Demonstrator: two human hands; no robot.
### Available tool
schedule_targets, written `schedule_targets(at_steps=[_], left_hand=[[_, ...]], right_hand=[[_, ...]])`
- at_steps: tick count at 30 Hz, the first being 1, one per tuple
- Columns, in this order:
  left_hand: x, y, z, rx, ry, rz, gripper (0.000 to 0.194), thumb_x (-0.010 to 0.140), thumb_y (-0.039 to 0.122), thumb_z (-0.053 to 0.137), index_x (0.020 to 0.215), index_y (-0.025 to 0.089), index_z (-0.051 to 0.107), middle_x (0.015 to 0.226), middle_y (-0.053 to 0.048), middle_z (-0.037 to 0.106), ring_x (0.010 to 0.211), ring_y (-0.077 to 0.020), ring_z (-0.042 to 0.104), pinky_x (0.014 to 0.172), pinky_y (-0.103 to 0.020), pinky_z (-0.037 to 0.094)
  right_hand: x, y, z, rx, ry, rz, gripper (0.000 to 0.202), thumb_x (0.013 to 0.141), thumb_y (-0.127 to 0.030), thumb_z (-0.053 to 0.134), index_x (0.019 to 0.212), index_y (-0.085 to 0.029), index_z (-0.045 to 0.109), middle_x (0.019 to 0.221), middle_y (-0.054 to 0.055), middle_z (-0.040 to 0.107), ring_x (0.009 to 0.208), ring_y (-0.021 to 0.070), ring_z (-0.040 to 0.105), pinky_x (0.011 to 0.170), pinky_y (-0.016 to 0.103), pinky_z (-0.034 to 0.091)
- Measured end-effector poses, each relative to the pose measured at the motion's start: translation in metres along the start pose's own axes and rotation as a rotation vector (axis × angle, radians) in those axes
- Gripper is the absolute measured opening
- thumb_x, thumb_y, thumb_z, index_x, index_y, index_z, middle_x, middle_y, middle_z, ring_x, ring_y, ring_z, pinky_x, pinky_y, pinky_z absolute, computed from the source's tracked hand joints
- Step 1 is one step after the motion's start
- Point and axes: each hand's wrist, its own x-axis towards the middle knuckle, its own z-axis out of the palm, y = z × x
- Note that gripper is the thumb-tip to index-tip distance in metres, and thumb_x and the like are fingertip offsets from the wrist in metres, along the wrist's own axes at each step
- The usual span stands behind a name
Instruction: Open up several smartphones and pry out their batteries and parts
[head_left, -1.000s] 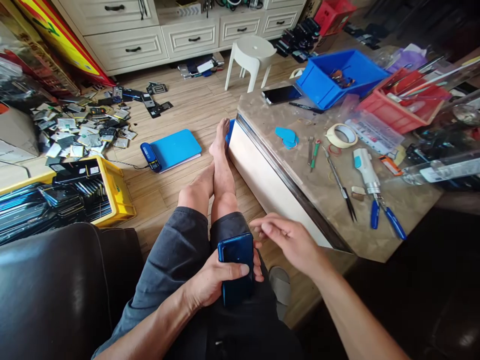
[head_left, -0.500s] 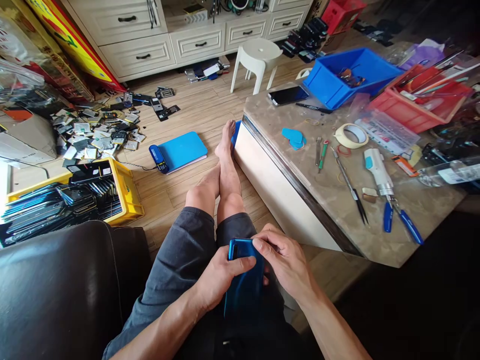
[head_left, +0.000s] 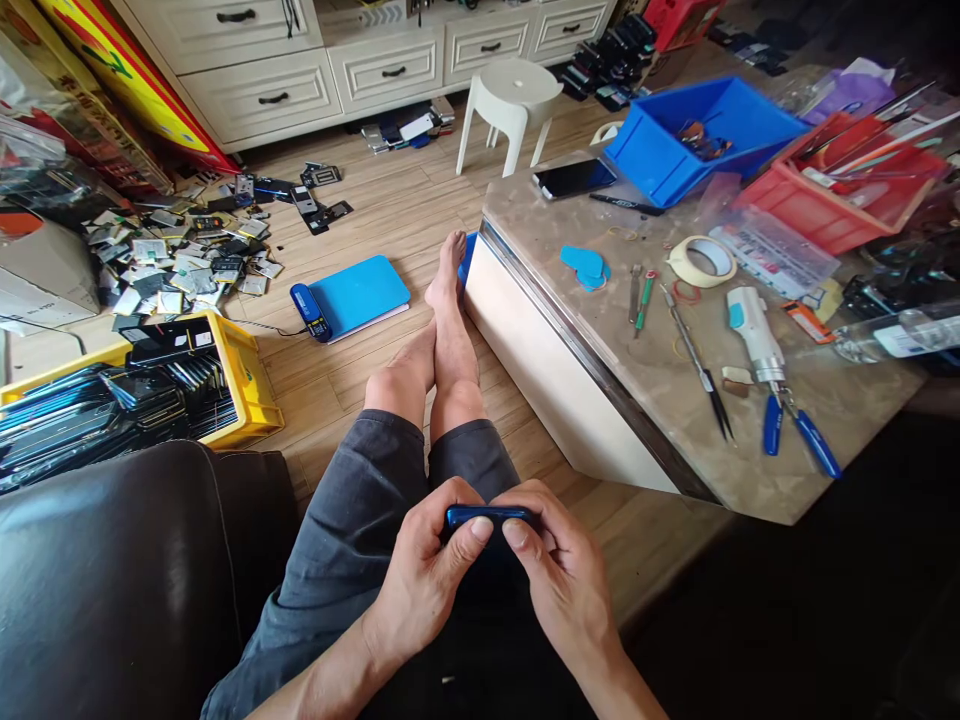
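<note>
Over my lap, a dark blue smartphone is held between both hands, with its short end edge showing on top. My left hand is closed round its left side, the thumb pressing near the middle of that end. On the other side my right hand grips the right corner, its thumb close to the left one. The lower part of the phone fades into the dark clothing, and its far face is hidden by the fingers.
On the table to the right lie tweezers, blue-handled pliers, a tape roll and another phone. Blue and red bins stand behind. At left, a yellow crate holds phone parts beside a sofa arm.
The phone has tilted, so its end edge now faces up instead of its back. My right hand has moved down and round its corner; both thumbs now press side by side.
</note>
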Motion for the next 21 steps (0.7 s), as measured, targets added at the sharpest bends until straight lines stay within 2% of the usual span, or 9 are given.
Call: schedule_targets(at_steps=[4, 7, 10, 14, 17, 21], left_hand=[[0.001, 0.002, 0.008, -0.025, 0.108, 0.011, 0.043, 0.098, 0.056, 0.059, 0.076, 0.019, 0.054, 0.074, 0.001, 0.047, 0.072, -0.0145, 0.040, 0.067, -0.027, 0.035], [0.007, 0.006, 0.011, 0.003, 0.224, 0.013, 0.045, 0.095, 0.056, 0.064, 0.072, 0.019, 0.053, 0.069, 0.003, 0.042, 0.067, -0.0132, 0.035, 0.062, -0.026, 0.032], [0.017, 0.008, 0.009, -0.002, 0.295, -0.036, 0.046, 0.092, 0.056, 0.066, 0.070, 0.019, 0.051, 0.067, 0.004, 0.037, 0.064, -0.0118, 0.031, 0.058, -0.025, 0.030], [0.028, 0.009, 0.003, 0.017, 0.261, -0.079, 0.045, 0.091, 0.054, 0.066, 0.068, 0.019, 0.048, 0.065, 0.005, 0.037, 0.063, -0.0111, 0.033, 0.056, -0.023, 0.030], [0.031, 0.007, 0.003, 0.050, 0.240, -0.061, 0.043, 0.091, 0.049, 0.065, 0.066, 0.020, 0.045, 0.064, 0.005, 0.036, 0.063, -0.0112, 0.033, 0.057, -0.023, 0.030], [0.029, 0.003, 0.007, 0.066, 0.255, -0.029, 0.043, 0.093, 0.047, 0.065, 0.067, 0.021, 0.043, 0.065, 0.005, 0.035, 0.063, -0.0113, 0.031, 0.057, -0.024, 0.029]], right_hand=[[-0.003, -0.005, 0.015, -0.002, 0.102, 0.005, 0.021, 0.103, -0.041, 0.058, 0.095, -0.026, 0.071, 0.084, 0.000, 0.064, 0.075, 0.0160, 0.061, 0.069, 0.026, 0.046], [0.007, -0.010, 0.023, 0.079, 0.165, 0.055, 0.029, 0.102, -0.044, 0.057, 0.084, -0.024, 0.067, 0.078, -0.001, 0.059, 0.073, 0.0163, 0.056, 0.068, 0.027, 0.043], [0.020, -0.010, 0.024, 0.149, 0.144, 0.161, 0.037, 0.099, -0.047, 0.060, 0.072, -0.022, 0.059, 0.069, -0.003, 0.050, 0.067, 0.0150, 0.046, 0.062, 0.027, 0.038], [0.027, -0.005, 0.021, 0.142, 0.091, 0.253, 0.043, 0.099, -0.054, 0.057, 0.072, -0.021, 0.057, 0.068, -0.003, 0.045, 0.068, 0.0150, 0.041, 0.062, 0.027, 0.034], [0.023, -0.003, 0.023, 0.162, 0.114, 0.272, 0.044, 0.101, -0.056, 0.054, 0.073, -0.021, 0.056, 0.071, -0.002, 0.045, 0.070, 0.0154, 0.040, 0.063, 0.027, 0.034], [0.019, -0.003, 0.027, 0.233, 0.146, 0.333, 0.040, 0.099, -0.055, 0.059, 0.075, -0.022, 0.056, 0.073, -0.003, 0.046, 0.073, 0.0156, 0.040, 0.065, 0.027, 0.034]])
